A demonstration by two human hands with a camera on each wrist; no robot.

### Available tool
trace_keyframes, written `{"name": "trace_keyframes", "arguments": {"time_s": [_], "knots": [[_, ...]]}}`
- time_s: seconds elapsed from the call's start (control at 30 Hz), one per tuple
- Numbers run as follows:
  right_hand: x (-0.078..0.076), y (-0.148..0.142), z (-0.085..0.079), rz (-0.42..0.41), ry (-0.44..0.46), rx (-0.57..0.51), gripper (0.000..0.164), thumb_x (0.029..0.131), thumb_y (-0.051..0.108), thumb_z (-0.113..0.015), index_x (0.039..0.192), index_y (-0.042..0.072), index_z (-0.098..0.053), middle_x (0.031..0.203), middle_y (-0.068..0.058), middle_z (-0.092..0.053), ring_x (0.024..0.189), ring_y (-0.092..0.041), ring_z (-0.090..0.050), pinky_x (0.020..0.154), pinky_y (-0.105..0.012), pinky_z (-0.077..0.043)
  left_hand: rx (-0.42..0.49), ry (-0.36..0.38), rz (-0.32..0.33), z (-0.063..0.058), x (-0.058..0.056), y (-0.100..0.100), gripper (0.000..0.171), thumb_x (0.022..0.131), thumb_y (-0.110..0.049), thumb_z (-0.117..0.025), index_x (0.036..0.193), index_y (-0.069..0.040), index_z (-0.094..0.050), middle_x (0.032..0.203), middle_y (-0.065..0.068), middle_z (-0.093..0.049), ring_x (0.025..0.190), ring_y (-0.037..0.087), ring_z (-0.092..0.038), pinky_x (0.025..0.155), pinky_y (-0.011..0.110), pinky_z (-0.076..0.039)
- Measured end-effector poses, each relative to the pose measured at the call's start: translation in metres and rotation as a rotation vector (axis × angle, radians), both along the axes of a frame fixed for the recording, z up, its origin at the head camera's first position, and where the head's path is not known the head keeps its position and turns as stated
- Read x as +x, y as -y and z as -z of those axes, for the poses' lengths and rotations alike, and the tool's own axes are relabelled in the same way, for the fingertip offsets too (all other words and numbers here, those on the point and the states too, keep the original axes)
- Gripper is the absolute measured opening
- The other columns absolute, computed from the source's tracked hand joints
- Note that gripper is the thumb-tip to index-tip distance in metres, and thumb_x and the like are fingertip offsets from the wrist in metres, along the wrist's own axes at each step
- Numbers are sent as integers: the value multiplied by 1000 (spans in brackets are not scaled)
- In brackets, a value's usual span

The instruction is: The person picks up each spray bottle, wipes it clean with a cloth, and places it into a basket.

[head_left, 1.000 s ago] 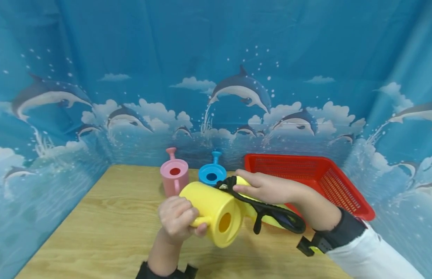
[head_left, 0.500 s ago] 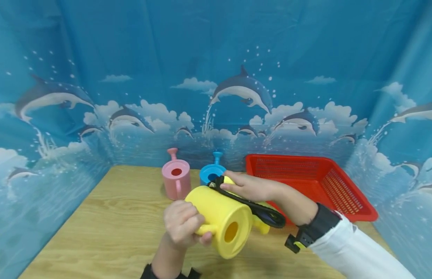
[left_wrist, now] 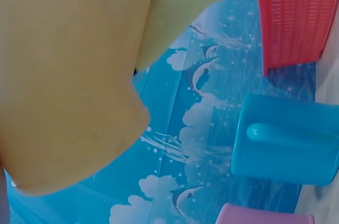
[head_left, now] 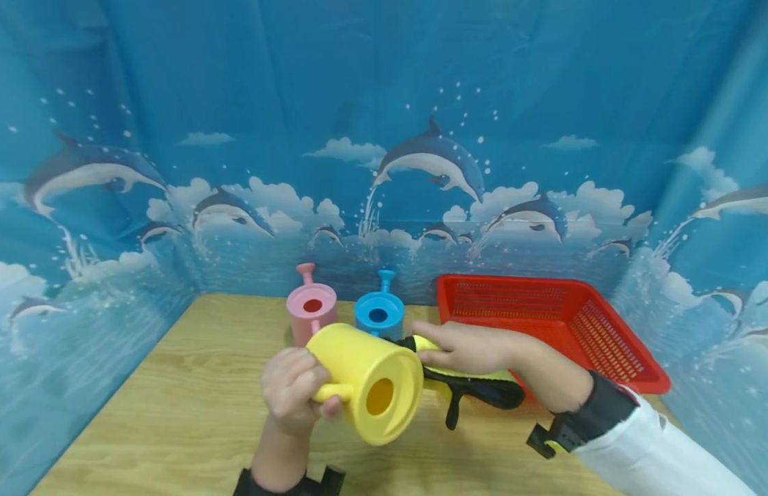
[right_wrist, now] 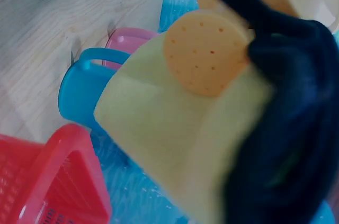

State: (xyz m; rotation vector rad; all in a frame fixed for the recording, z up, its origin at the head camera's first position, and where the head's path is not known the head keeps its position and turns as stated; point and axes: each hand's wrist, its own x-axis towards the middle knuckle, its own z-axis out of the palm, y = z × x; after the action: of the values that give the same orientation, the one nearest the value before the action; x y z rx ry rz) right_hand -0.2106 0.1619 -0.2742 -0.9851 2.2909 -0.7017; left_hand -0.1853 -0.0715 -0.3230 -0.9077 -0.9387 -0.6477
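Observation:
My left hand (head_left: 293, 389) grips the handle of a yellow watering can (head_left: 365, 379), tilted above the table with its round top opening toward me. My right hand (head_left: 467, 346) holds a soft yellow cloth (right_wrist: 153, 102) with black trim (head_left: 489, 393) at the can's far right side. In the right wrist view the can's perforated sprinkler head (right_wrist: 204, 52) shows against the cloth, while a blurred dark part fills the right side. Most of the right fingers are hidden behind the cloth. Behind the can stand a pink watering can (head_left: 311, 310) and a blue watering can (head_left: 379, 311).
A red perforated plastic basket (head_left: 597, 327) sits at the back right of the wooden table (head_left: 191, 386). A blue dolphin-print curtain (head_left: 266, 103) hangs behind the table and along both sides.
Over the last half second the yellow can moves left and slightly up with my left hand. My right hand and the cloth shift right and down. The pink and blue cans stay put.

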Motion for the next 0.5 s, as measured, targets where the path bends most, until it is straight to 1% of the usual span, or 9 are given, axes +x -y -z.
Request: {"name": "trace_keyframes", "arguments": {"time_s": [0.03,0.07,0.17,0.3,0.4,0.5], "knots": [[2,-2,0,-18,-11,0,22,102,34,-46,114,15,-43,77,2,-44,60,-9,-38,63,-25,-39,5,3,-4,1,-1,1,57,99,-35,-51,52,-7,-36,43,0,-31,37,9,-22,40,14,-16],[5,-4,0,-31,-25,3,21,102,34,-47,110,15,-43,71,3,-39,55,-8,-32,58,-24,-36,11,8,-7,2,-1,1,57,99,-36,-51,52,-7,-36,43,1,-32,37,10,-23,39,14,-16],[13,-11,-2,-36,-61,23,24,101,37,-48,112,17,-43,66,7,-37,52,-4,-30,55,-21,-34,20,24,-5,4,-3,3,57,98,-36,-53,51,-7,-37,43,2,-34,36,11,-25,38,15,-18],[19,-20,-5,-30,-82,47,26,101,39,-48,114,17,-43,63,9,-36,51,-4,-29,54,-21,-32,28,32,3,6,-4,3,57,98,-36,-54,51,-6,-38,43,2,-35,36,12,-25,38,16,-19],[18,-23,-3,-35,-75,40,25,101,39,-47,111,16,-43,63,9,-35,52,-4,-28,54,-21,-32,23,32,3,6,-4,1,57,98,-36,-53,51,-7,-37,43,1,-34,36,11,-24,39,15,-17],[12,-23,0,-27,-55,28,24,101,38,-47,108,15,-43,67,7,-37,54,-5,-31,57,-22,-34,10,28,5,6,-4,-3,57,98,-36,-53,52,-7,-37,43,0,-33,36,10,-23,39,14,-16]]}}
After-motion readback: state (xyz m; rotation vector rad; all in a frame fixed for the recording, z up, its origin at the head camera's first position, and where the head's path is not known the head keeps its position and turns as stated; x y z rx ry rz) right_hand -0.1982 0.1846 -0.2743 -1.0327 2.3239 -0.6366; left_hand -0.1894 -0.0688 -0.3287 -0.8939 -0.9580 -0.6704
